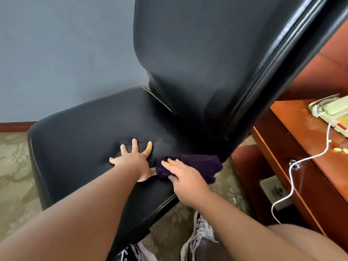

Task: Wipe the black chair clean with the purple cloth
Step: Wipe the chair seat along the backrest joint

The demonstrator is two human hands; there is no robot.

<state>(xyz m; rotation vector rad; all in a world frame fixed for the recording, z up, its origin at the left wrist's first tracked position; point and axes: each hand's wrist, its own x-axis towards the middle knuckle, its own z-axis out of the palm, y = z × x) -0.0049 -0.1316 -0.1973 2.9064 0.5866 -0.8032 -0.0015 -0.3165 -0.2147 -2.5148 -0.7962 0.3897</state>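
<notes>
The black chair [79, 140] fills the middle of the view, its padded seat low and its tall backrest rising to the upper right. My left hand [131, 161] lies flat on the seat with its fingers spread. Just to its right, my right hand [185, 178] presses on the bunched purple cloth [199, 164], which lies at the seat's right edge near the foot of the backrest. The fingers of my right hand stretch over the cloth's near left part.
A wooden desk [293, 147] stands at the right with a cream telephone [331, 110] and its white cord [291, 187] hanging down. A grey wall [66, 53] is behind the chair. Patterned carpet [15, 172] covers the floor, and my shoes [201, 234] stand below the seat.
</notes>
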